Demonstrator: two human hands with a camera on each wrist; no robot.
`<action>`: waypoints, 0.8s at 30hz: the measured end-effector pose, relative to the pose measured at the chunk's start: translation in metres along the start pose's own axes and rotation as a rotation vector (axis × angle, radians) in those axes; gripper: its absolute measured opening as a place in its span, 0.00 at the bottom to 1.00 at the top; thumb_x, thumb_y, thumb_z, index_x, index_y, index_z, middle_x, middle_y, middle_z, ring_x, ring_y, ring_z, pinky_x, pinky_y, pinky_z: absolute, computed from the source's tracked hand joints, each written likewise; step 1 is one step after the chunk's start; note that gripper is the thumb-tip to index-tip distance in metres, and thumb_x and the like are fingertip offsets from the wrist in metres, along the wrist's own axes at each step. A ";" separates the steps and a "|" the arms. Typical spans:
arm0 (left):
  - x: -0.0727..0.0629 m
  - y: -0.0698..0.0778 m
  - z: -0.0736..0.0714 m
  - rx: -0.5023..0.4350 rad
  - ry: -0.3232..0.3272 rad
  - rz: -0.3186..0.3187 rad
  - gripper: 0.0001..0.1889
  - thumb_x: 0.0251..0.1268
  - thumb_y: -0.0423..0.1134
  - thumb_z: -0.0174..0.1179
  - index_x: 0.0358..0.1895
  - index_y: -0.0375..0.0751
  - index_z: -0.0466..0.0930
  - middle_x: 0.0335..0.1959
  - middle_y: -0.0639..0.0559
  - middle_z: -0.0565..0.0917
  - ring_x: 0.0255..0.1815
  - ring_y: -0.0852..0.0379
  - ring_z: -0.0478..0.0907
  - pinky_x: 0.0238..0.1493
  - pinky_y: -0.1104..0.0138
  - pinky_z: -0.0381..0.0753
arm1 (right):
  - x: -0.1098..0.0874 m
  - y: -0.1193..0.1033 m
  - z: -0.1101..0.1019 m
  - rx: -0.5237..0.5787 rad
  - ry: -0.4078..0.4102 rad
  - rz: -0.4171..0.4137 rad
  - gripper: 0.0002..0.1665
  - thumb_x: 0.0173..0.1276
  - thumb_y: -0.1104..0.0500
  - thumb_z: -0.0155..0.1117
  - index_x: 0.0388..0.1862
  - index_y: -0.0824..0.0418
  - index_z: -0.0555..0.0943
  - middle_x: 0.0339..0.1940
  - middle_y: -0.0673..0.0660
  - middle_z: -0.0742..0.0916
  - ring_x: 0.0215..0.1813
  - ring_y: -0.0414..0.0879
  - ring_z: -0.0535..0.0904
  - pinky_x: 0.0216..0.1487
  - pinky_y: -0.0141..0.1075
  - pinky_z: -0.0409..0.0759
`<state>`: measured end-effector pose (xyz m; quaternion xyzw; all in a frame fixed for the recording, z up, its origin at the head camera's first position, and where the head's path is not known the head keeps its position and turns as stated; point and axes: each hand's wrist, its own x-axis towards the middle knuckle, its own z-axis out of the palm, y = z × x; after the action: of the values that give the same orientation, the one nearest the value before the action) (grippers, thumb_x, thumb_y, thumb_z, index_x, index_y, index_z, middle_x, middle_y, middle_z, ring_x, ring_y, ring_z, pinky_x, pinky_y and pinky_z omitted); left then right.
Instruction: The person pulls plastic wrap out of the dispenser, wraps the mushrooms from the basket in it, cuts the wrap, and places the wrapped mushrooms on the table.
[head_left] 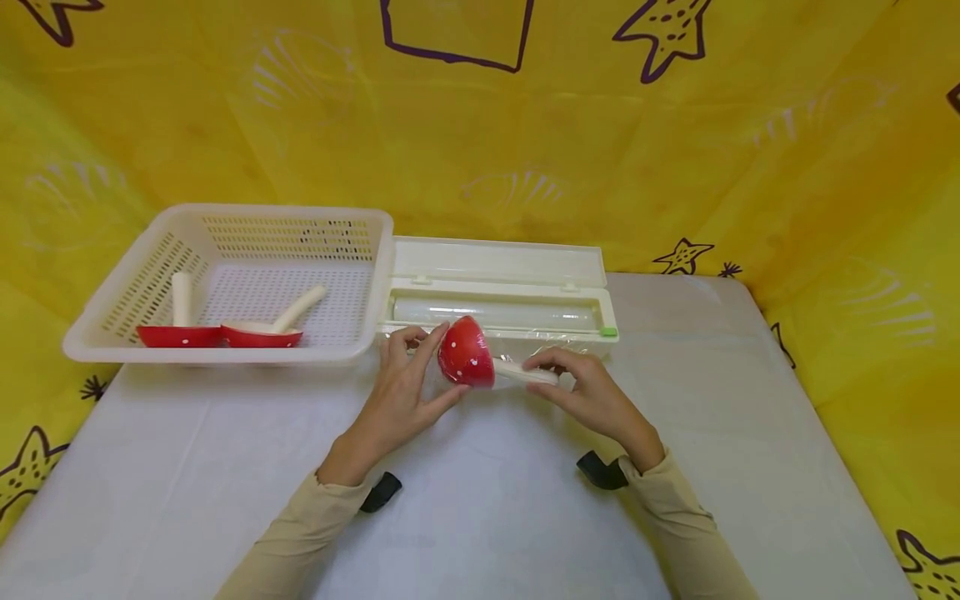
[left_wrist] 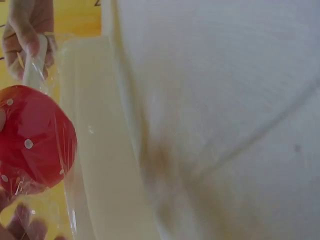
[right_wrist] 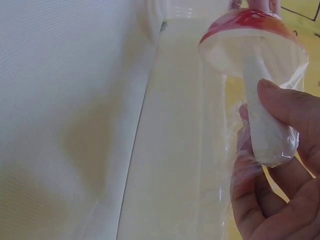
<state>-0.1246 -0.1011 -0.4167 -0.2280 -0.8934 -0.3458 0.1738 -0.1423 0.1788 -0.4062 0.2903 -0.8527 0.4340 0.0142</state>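
Note:
A toy mushroom with a white-dotted red cap [head_left: 467, 354] and a white stem [right_wrist: 267, 127] is held above the table, clear plastic film [left_wrist: 59, 62] wrapped about it. My left hand [head_left: 397, 404] grips the cap between thumb and fingers. At the other end, my right hand [head_left: 596, 400] pinches the stem, thumb on top, with wrinkled film gathered by its fingers. The cap points left in the head view. Just beyond the hands lies a film dispenser box [head_left: 498, 260], lid raised, with a film roll [head_left: 502, 313] inside.
To the left, a white slotted basket [head_left: 225, 354] holds two more red mushrooms [head_left: 180, 336], stems upward. It stands against the dispenser box, which has a green piece [head_left: 607, 332] at its right end. A yellow patterned cloth [head_left: 465, 125] hangs behind the white-covered table [head_left: 487, 517].

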 end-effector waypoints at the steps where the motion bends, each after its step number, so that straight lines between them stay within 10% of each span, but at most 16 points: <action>1: 0.000 0.000 0.000 -0.022 -0.018 -0.004 0.42 0.52 0.44 0.75 0.71 0.42 0.65 0.59 0.39 0.68 0.64 0.45 0.63 0.61 0.49 0.73 | 0.000 0.000 0.000 0.005 -0.003 0.000 0.17 0.59 0.67 0.74 0.48 0.60 0.84 0.42 0.54 0.88 0.39 0.40 0.77 0.35 0.29 0.77; 9: 0.003 -0.002 -0.005 -0.247 -0.166 -0.092 0.47 0.55 0.40 0.73 0.75 0.40 0.54 0.70 0.42 0.70 0.69 0.44 0.70 0.69 0.44 0.70 | 0.001 0.001 0.002 0.006 0.006 -0.008 0.17 0.59 0.66 0.74 0.47 0.59 0.84 0.43 0.54 0.89 0.40 0.41 0.77 0.37 0.35 0.79; 16: 0.006 0.002 -0.009 -0.077 -0.194 -0.083 0.53 0.45 0.47 0.79 0.75 0.45 0.57 0.67 0.44 0.72 0.70 0.44 0.61 0.68 0.44 0.55 | 0.001 -0.001 0.000 0.013 0.009 0.023 0.16 0.60 0.65 0.73 0.48 0.60 0.84 0.44 0.55 0.89 0.41 0.42 0.78 0.39 0.36 0.79; 24: 0.014 0.002 -0.009 0.037 -0.079 -0.077 0.45 0.41 0.45 0.81 0.67 0.47 0.69 0.63 0.36 0.65 0.68 0.41 0.56 0.63 0.44 0.58 | 0.002 -0.004 -0.003 0.030 0.010 0.044 0.17 0.62 0.63 0.72 0.51 0.61 0.84 0.46 0.56 0.89 0.39 0.42 0.76 0.36 0.32 0.77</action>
<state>-0.1340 -0.1015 -0.4025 -0.2036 -0.9139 -0.3266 0.1291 -0.1429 0.1783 -0.4005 0.2694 -0.8521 0.4486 0.0047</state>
